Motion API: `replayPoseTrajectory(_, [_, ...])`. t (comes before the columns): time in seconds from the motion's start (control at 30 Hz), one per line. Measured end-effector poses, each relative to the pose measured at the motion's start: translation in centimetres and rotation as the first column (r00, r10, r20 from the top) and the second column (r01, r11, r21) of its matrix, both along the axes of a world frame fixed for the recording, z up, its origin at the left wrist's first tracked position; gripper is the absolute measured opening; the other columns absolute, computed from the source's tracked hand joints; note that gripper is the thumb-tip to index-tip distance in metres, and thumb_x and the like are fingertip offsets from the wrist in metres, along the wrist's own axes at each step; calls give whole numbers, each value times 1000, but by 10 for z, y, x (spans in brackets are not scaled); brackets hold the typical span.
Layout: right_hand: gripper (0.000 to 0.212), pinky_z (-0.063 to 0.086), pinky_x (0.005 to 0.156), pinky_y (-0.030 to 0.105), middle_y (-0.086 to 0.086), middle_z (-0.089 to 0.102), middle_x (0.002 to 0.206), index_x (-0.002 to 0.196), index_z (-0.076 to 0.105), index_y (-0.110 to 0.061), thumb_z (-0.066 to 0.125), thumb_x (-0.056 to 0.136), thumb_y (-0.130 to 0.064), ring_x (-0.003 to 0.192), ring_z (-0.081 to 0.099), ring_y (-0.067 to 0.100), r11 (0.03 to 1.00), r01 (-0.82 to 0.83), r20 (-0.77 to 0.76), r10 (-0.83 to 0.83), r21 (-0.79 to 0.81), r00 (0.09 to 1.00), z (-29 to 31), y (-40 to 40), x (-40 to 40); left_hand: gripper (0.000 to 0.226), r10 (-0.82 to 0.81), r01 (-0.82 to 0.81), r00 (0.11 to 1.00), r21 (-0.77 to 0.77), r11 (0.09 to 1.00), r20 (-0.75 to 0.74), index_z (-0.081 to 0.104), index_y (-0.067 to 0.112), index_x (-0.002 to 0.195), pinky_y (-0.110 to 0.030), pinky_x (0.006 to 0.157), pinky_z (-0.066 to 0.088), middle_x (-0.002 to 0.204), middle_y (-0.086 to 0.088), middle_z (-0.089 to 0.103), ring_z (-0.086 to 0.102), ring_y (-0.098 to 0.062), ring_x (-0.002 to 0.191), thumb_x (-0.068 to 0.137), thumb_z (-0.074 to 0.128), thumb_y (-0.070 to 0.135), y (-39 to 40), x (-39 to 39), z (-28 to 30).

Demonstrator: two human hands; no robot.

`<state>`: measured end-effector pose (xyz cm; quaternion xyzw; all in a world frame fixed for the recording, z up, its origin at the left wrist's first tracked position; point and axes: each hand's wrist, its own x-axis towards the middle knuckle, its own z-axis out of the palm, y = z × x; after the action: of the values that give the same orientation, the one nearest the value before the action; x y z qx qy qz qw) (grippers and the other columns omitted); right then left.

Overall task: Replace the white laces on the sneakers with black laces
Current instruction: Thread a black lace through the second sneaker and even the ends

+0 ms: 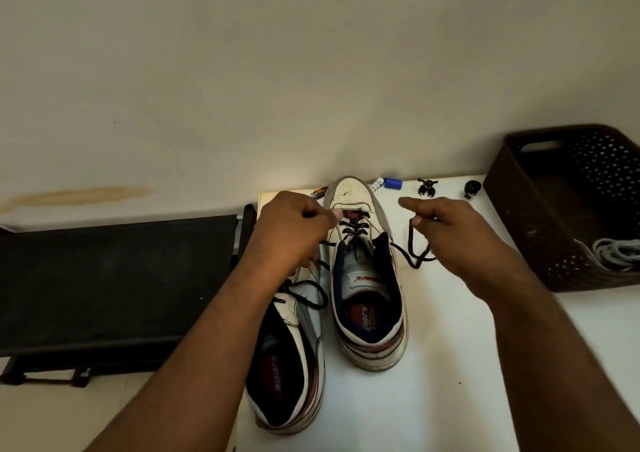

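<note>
White desk against cream wall — both hands' fingers pinching black lace ends over sneaker; brown basket right.

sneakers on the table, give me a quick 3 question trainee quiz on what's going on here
1. True or false: the upright sneaker already carries a black lace.
2. Which hand pinches the lace end to the right of that sneaker?
3. What lies in the brown basket: A white laces, B a sneaker, C batteries?

Key: 1 true; 2 right; 3 A
</note>
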<state>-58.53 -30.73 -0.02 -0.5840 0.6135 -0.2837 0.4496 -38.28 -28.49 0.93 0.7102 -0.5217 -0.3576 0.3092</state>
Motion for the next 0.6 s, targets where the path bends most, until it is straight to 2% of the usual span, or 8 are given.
replayPoseTrajectory(0.07, [31, 50, 57, 15, -1, 68, 84, 120, 67, -15, 61, 91, -7, 72, 65, 10, 996, 65, 95, -59, -65, 994, 1, 1, 7, 30, -29, 27, 998, 46, 999, 58, 73, 16, 74, -36, 59, 58, 68, -5, 70, 68, -21, 57, 82, 70, 45, 1, -8, 0])
replayPoseTrajectory(0.13, [19, 46, 52, 16, 3, 65, 68, 99, 72, -9, 73, 80, -5, 52, 56, 7, 979, 176, 224, -149, -106, 963, 0, 1, 16, 27, -88, 71, 981, 105, 992, 171, 73, 17, 74, -34, 66, 59, 68, -1, 70, 68, -17, 65, 78, 73, 44, 2, -16, -3])
replayPoseTrajectory(0.2, [10, 46, 54, 23, 11, 65, 65, 78, 70, -9, 79, 74, -6, 54, 54, 12, 975, 200, 274, -166, -102, 948, -2, 2, 25, 17, -120, 94, 961, 116, 989, 250, 74, 18, 78, -33, 72, 58, 73, 1, 70, 67, -16, 72, 77, 73, 35, 3, -21, -6])
replayPoseTrajectory(0.27, [9, 46, 54, 24, 8, 67, 65, 71, 70, -11, 79, 74, -9, 57, 56, 11, 988, 146, 274, -126, -53, 953, -6, 4, 32, 10, -123, 92, 948, 116, 989, 293, 76, 18, 82, -29, 73, 56, 79, 0, 71, 65, -15, 74, 80, 70, 26, 1, -22, -8])
replayPoseTrajectory(0.4, [9, 48, 54, 15, 2, 73, 77, 84, 75, -9, 68, 83, -2, 65, 65, 5, 984, 88, 455, -151, 157, 878, -11, 6, 36, 7, 4, -22, 993, 145, 989, 121, 74, 6, 73, -37, 63, 57, 81, -13, 71, 67, -27, 69, 77, 72, 11, -2, -13, -12])
replayPoseTrajectory(0.43, [13, 49, 56, 15, 2, 74, 84, 87, 75, -10, 67, 84, -2, 72, 67, 7, 980, 69, 458, -148, 186, 877, -12, 6, 36, 7, 53, -60, 997, 167, 984, 47, 73, 2, 74, -36, 57, 55, 81, -17, 71, 65, -29, 65, 76, 74, 9, -3, -11, -12])
replayPoseTrajectory(0.5, [16, 49, 58, 15, 0, 74, 89, 88, 77, -16, 68, 84, -3, 81, 67, 10, 989, 25, 373, -79, 148, 925, -17, 5, 35, 12, 128, -112, 990, 221, 969, -57, 72, -2, 82, -18, 42, 41, 77, -18, 68, 56, -20, 55, 75, 76, 7, -2, -8, -11])
replayPoseTrajectory(0.6, [16, 53, 75, 22, -3, 74, 92, 89, 77, -22, 71, 83, -8, 88, 66, 9, 998, -60, 99, 63, -34, 993, -17, 4, 40, 19, 173, -134, 976, 257, 957, -133, 71, -5, 88, -9, 33, 27, 73, -11, 63, 49, -12, 52, 75, 77, 6, -3, -7, -11])
